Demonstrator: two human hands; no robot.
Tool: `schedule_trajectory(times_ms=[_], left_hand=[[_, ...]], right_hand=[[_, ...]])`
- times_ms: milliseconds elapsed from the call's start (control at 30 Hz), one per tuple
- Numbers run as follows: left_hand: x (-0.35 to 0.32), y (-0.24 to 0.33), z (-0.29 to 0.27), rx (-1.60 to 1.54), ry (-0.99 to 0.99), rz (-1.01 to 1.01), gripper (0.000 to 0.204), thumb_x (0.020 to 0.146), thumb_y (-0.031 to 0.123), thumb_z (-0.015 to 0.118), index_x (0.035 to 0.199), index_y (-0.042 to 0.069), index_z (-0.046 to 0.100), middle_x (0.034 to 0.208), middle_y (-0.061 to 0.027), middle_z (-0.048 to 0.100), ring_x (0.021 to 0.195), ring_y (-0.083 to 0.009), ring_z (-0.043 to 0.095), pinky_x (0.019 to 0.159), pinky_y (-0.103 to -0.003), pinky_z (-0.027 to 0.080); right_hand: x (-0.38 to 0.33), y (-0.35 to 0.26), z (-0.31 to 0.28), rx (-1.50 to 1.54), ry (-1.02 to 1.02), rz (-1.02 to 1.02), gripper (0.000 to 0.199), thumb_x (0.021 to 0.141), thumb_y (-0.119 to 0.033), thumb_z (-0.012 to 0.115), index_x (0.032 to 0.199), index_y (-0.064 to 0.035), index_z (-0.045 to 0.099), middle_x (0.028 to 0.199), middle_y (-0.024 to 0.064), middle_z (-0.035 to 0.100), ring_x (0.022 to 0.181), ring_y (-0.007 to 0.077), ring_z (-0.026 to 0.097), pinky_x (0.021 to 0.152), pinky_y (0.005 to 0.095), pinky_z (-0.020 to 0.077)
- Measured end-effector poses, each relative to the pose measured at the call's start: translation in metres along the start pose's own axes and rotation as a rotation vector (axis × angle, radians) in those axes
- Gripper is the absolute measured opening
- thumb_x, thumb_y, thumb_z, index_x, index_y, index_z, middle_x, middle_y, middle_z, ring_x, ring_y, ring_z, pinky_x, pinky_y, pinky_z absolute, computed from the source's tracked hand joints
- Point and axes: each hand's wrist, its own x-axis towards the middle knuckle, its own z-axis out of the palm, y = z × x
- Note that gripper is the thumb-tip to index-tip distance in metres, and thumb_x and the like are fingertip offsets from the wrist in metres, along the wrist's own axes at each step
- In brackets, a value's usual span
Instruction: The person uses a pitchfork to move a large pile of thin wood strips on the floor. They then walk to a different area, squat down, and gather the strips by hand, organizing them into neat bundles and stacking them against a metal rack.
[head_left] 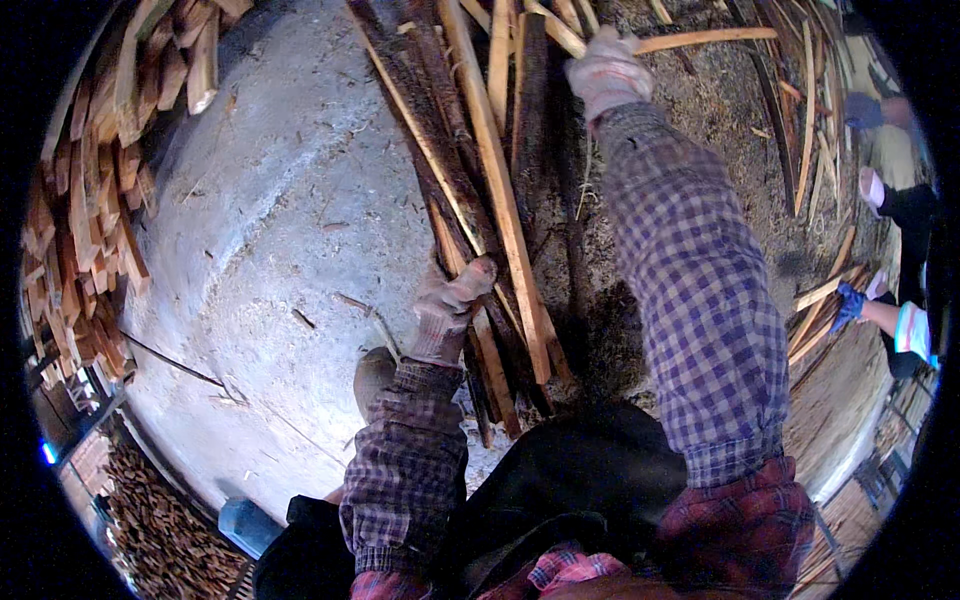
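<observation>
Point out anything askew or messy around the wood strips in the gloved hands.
The bundle of wood strips is uneven: ends stick out at different lengths, and one pale strip juts sideways by the right hand. Splinters litter the concrete floor.

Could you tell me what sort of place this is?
Probably a timber yard or sawmill: long rough wooden slats gripped by both gloved hands, stacked short offcut wood along the left, and a sawdust-strewn grey concrete floor.

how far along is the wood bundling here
Done: many slats already sit stacked at the left edge. In hand: the left hand grips the near end of a long bundle of strips, while the right hand grasps it at the far end. Left: loose strips lie scattered on the sawdust to the right, near a co-worker's gloved hand.
</observation>
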Motion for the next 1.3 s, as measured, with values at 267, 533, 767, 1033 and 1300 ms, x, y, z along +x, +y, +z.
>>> schedule_trajectory(times_ms=[267,533,767,1033,1300], left_hand=[[-0.006,0.003,0.000,-0.231,-0.043,-0.217,0.047,0.086,0.038,0.052,0.120,0.008,0.041,0.109,-0.0081,0.054,0.097,-0.0144,0.053,0.088,-0.036,0.044],[-0.003,0.009,-0.005,-0.147,-0.010,-0.120,0.044,0.088,0.033,0.046,0.121,0.003,0.038,0.108,-0.0104,0.053,0.094,-0.0178,0.054,0.086,-0.034,0.046],[0.013,-0.005,-0.032,-0.334,0.010,-0.108,0.043,0.091,0.031,0.038,0.121,-0.001,0.036,0.108,-0.0143,0.051,0.096,-0.0237,0.053,0.087,-0.034,0.045],[0.049,-0.035,-0.091,-0.467,-0.005,-0.123,0.043,0.094,0.028,0.030,0.121,-0.005,0.034,0.108,-0.0187,0.049,0.099,-0.0304,0.052,0.088,-0.034,0.044],[0.017,0.018,-0.004,-1.031,-0.853,-0.258,0.047,0.094,0.031,0.032,0.127,-0.002,0.030,0.113,-0.0198,0.048,0.098,-0.0290,0.053,0.091,-0.036,0.044]], right_hand=[[-0.018,0.021,0.015,-0.446,0.046,-0.219,0.015,0.086,-0.024,0.054,0.092,-0.0123,0.062,0.086,0.0115,0.054,0.074,0.0323,0.060,0.056,0.0419,0.0547],[-0.010,0.031,0.026,-0.081,0.205,-0.055,0.029,0.072,-0.030,0.065,0.076,-0.0025,0.058,0.076,0.0032,0.060,0.078,0.0196,0.063,0.063,0.0299,0.0538],[-0.132,0.068,-0.036,0.140,-0.439,0.206,0.059,0.071,-0.036,0.070,0.106,0.0021,0.041,0.089,0.0178,0.058,0.084,0.0315,0.060,0.072,0.0399,0.0495],[-0.255,0.002,-0.068,0.258,-0.889,0.365,0.080,0.072,-0.041,0.065,0.129,-0.0011,0.026,0.124,0.0212,0.041,0.102,0.0373,0.054,0.085,0.0449,0.0442],[-0.137,0.063,-0.087,0.284,-0.655,0.346,0.099,0.069,-0.066,0.057,0.134,0.0032,0.027,0.131,0.0199,0.041,0.124,0.0316,0.037,0.106,0.0366,0.0236]])
